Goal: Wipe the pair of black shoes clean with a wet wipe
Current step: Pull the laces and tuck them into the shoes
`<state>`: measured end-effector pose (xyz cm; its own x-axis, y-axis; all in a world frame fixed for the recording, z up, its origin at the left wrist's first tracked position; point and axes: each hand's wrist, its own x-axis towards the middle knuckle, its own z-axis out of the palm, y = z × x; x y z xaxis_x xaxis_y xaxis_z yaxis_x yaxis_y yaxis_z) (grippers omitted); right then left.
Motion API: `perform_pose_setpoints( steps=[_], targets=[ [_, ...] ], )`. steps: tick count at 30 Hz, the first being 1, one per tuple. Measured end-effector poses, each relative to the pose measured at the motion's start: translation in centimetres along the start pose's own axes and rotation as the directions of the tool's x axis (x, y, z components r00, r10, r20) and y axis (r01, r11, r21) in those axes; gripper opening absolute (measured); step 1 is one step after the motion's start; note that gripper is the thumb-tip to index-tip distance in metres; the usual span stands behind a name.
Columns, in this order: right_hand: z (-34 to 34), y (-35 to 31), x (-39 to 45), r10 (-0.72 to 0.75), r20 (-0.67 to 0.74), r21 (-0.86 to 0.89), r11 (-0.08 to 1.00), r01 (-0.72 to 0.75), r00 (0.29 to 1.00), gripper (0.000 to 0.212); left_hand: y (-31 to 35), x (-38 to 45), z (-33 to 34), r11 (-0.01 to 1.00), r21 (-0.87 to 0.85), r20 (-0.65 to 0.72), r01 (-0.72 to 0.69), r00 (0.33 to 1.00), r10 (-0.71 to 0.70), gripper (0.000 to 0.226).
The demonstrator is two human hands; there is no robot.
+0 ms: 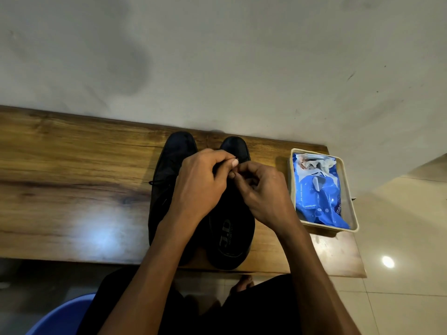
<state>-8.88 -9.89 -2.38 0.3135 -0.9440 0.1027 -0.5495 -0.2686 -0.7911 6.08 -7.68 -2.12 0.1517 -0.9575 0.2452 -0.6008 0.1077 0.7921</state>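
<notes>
Two black lace-up shoes stand side by side on a wooden bench (72,180), toes pointing at the wall. The left shoe (169,160) has a loose lace end at its side. Both hands hover over the lacing of the right shoe (228,238). My left hand (200,184) and my right hand (263,197) meet fingertip to fingertip, pinching something thin and dark there, apparently the lace. A blue pack of wet wipes (319,197) lies to the right, with a white wipe sticking out at its far end. No wipe is in either hand.
The wipes pack sits in a shallow beige tray (349,189) at the bench's right end. A pale wall rises directly behind the bench. A blue plastic object (60,317) shows at the lower left beside my dark-clad legs. Glossy floor tiles lie to the right.
</notes>
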Motion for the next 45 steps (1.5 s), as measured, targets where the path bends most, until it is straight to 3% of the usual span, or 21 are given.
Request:
perform_pose_setpoints(
  steps=[3,5,8,13,18,22,28,33,36,39,45],
  targets=[
    [-0.1,0.2,0.0,0.055,0.021,0.098,0.994,-0.057,0.998,0.013,-0.1,-0.2,-0.6,0.999,0.037,0.228,0.039,0.973,-0.046,0.022],
    [-0.3,0.4,0.0,0.089,0.049,0.163,0.982,-0.096,0.995,0.012,-0.1,-0.3,-0.9,0.998,0.053,0.278,0.037,0.959,-0.050,0.029],
    [-0.5,0.6,-0.1,0.123,0.079,0.247,0.959,-0.139,0.989,0.012,0.2,-0.6,-0.7,0.999,0.030,0.232,0.037,0.972,-0.043,0.034],
    [-0.6,0.8,-0.2,0.135,0.092,0.313,0.937,-0.157,0.987,0.013,0.0,-0.7,-0.4,0.993,0.107,0.071,0.047,0.996,-0.054,0.013],
    [-0.4,0.9,-0.2,0.157,0.078,0.364,0.915,-0.175,0.985,0.012,0.0,-0.8,-0.8,0.975,0.203,0.095,0.084,0.990,-0.105,0.008],
    [-0.4,1.0,-0.2,0.165,0.067,0.392,0.903,-0.178,0.984,0.013,0.4,-0.8,-0.6,0.988,0.118,0.124,0.096,0.986,-0.111,0.013],
    [-0.2,0.9,-0.2,0.208,0.047,0.445,0.871,-0.207,0.977,0.014,-0.1,-0.8,0.5,0.987,0.061,0.007,0.148,0.989,-0.149,0.002],
    [0.0,0.6,-0.1,0.293,-0.023,0.479,0.843,-0.247,0.956,0.012,0.1,-1.2,1.3,0.981,0.144,-0.042,0.133,0.991,-0.129,0.003],
    [-0.2,0.4,0.0,0.247,-0.050,0.392,0.896,-0.209,0.968,0.020,0.0,-1.3,1.3,0.982,0.142,-0.023,0.127,0.992,-0.125,0.004],
    [-0.7,0.2,0.0,0.102,-0.017,0.109,0.989,-0.100,0.995,0.016,0.1,-1.3,1.3,0.983,0.134,-0.005,0.122,0.992,-0.123,0.004],
    [-1.6,-1.2,-0.2,-0.013,0.115,-0.223,0.974,0.038,0.993,0.023,0.0,-1.3,1.1,0.981,0.154,0.022,0.114,0.993,-0.119,0.005]
  ],
)
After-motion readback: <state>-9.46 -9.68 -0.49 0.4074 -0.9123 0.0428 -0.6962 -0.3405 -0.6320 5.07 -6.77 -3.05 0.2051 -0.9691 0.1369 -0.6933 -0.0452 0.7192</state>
